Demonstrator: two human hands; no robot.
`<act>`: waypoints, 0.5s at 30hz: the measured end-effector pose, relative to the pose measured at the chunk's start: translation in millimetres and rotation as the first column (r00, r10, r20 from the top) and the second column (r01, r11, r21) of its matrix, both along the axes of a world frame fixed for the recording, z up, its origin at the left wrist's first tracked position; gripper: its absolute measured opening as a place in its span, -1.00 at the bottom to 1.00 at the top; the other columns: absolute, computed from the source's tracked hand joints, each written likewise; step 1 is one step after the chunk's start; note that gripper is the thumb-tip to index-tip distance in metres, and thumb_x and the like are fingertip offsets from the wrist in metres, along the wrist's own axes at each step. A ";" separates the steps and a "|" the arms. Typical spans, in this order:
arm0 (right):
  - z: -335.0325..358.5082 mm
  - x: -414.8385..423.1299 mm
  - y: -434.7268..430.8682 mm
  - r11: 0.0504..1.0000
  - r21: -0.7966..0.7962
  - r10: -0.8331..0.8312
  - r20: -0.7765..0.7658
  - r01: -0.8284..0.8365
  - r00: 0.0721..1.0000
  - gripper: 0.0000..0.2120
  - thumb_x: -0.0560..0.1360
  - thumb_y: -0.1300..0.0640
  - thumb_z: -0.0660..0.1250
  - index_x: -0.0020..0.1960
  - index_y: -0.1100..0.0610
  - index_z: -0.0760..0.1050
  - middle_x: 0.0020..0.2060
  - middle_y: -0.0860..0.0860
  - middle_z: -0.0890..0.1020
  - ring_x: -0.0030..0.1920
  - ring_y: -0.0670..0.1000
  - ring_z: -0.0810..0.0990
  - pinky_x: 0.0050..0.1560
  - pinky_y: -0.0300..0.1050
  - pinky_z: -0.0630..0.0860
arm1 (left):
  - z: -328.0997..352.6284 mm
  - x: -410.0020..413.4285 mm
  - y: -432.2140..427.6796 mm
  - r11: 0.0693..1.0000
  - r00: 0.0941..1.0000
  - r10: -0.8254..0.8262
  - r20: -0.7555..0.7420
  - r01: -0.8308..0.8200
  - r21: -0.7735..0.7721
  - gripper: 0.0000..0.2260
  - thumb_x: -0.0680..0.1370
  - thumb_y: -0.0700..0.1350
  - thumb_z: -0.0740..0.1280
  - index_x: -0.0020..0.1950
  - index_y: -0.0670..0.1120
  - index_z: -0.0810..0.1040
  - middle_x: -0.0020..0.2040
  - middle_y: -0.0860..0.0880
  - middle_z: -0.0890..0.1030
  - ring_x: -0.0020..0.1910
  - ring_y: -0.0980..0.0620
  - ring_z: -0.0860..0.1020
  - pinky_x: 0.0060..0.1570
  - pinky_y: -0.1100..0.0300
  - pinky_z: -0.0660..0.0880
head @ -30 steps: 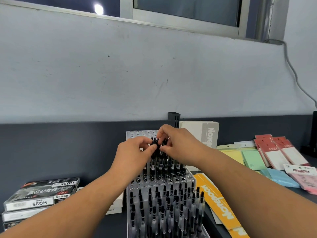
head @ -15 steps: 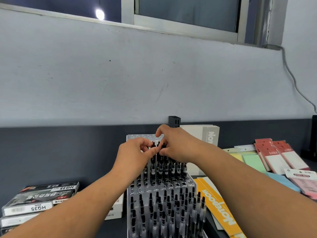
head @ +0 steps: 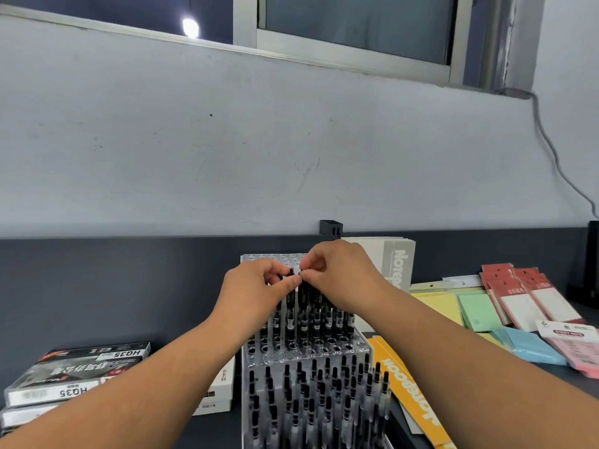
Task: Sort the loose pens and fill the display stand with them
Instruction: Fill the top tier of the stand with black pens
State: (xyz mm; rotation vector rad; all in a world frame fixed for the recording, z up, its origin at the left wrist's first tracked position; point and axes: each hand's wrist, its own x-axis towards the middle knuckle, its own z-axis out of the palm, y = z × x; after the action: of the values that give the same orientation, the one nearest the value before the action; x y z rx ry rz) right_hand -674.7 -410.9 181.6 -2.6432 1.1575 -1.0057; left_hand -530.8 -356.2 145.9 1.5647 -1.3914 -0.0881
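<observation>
Near centre: clear acrylic tiered display stand (head: 259, 361), lower tiers filled with black pens (head: 319, 380); farther, left hand (head: 251, 294) and right hand (head: 343, 277) pinch upright pen tops (head: 293, 273) on upper tier, fingertips touching.

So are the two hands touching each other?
Touching. In the head view the left hand and right hand meet fingertip to fingertip over the pens, with no gap showing between them.

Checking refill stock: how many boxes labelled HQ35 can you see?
2, stacked left of the display stand: the upper HQ35 box and the lower HQ35 box under it. Others beneath may be hidden.
</observation>
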 end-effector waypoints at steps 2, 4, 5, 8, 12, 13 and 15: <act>-0.1 -0.8 -1.9 0.999 0.034 -0.006 0.039 0.004 0.999 -0.97 0.48 0.06 0.40 -0.08 -0.03 0.61 -0.24 -0.19 0.56 -0.19 -0.19 0.52 -0.18 -0.36 0.37 | 3.4 0.3 0.8 1.000 1.000 -0.005 0.021 0.005 0.001 -0.91 0.47 0.12 0.40 -0.11 0.14 0.61 -0.22 0.12 0.60 -0.32 0.23 0.50 -0.31 0.38 0.33; -0.1 -1.2 -4.0 0.997 0.072 0.005 0.075 -0.011 0.997 -0.93 0.47 0.09 0.42 -0.14 -0.08 0.57 -0.28 -0.20 0.57 -0.23 -0.22 0.52 -0.25 -0.43 0.34 | 6.6 1.0 1.8 1.000 0.999 -0.009 0.034 0.009 0.000 -0.93 0.52 0.08 0.37 -0.12 0.13 0.61 -0.22 0.16 0.59 -0.32 0.25 0.49 -0.31 0.42 0.33; 0.1 -1.3 -5.0 0.996 0.088 0.016 0.085 -0.024 0.996 -0.90 0.47 0.11 0.42 -0.15 -0.08 0.55 -0.27 -0.19 0.59 -0.23 -0.24 0.52 -0.25 -0.45 0.34 | 7.7 1.3 1.5 1.000 0.999 -0.013 0.036 0.013 -0.004 -0.94 0.52 0.06 0.36 -0.11 0.12 0.61 -0.23 0.17 0.58 -0.33 0.26 0.48 -0.31 0.43 0.32; 1.2 -0.6 -7.0 0.993 0.106 0.041 0.089 -0.050 0.995 -0.89 0.48 0.12 0.41 -0.13 -0.08 0.53 -0.22 -0.15 0.62 -0.23 -0.21 0.53 -0.26 -0.44 0.33 | 8.7 1.7 0.4 1.000 0.997 -0.021 0.068 0.021 -0.002 -0.96 0.52 0.04 0.37 -0.08 0.16 0.62 -0.30 0.14 0.53 -0.32 0.24 0.45 -0.37 0.47 0.31; 1.3 0.1 -9.0 0.991 0.122 0.045 0.088 -0.055 0.995 -0.90 0.49 0.11 0.40 -0.12 -0.08 0.52 -0.18 -0.13 0.63 -0.16 -0.17 0.55 -0.26 -0.48 0.31 | 8.2 2.1 -2.8 1.000 0.995 -0.027 0.091 0.026 0.007 -0.96 0.53 0.02 0.37 -0.10 0.15 0.62 -0.34 0.13 0.52 -0.34 0.22 0.45 -0.39 0.48 0.31; 1.2 -0.3 -9.2 0.991 0.124 0.045 0.092 -0.056 0.995 -0.91 0.49 0.10 0.40 -0.11 -0.08 0.52 -0.18 -0.14 0.63 -0.17 -0.19 0.54 -0.27 -0.48 0.30 | 8.2 2.3 -3.6 1.000 0.996 -0.017 0.093 0.017 0.008 -0.96 0.52 0.03 0.37 -0.12 0.15 0.61 -0.29 0.12 0.56 -0.30 0.21 0.48 -0.38 0.48 0.31; 0.8 -1.4 -9.2 0.992 0.117 0.039 0.105 -0.052 0.994 -0.91 0.48 0.10 0.39 -0.10 -0.08 0.52 -0.19 -0.15 0.62 -0.22 -0.25 0.51 -0.30 -0.47 0.28 | 7.9 2.6 -4.9 1.000 0.996 0.003 0.094 -0.004 0.002 -0.95 0.51 0.04 0.38 -0.14 0.14 0.60 -0.22 0.11 0.61 -0.23 0.21 0.52 -0.33 0.44 0.33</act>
State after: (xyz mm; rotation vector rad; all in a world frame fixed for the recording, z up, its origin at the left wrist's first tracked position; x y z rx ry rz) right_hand -676.1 -420.1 182.4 -2.4831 1.0947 -1.0165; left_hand -528.2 -361.1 153.8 1.5909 -1.4623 -0.0138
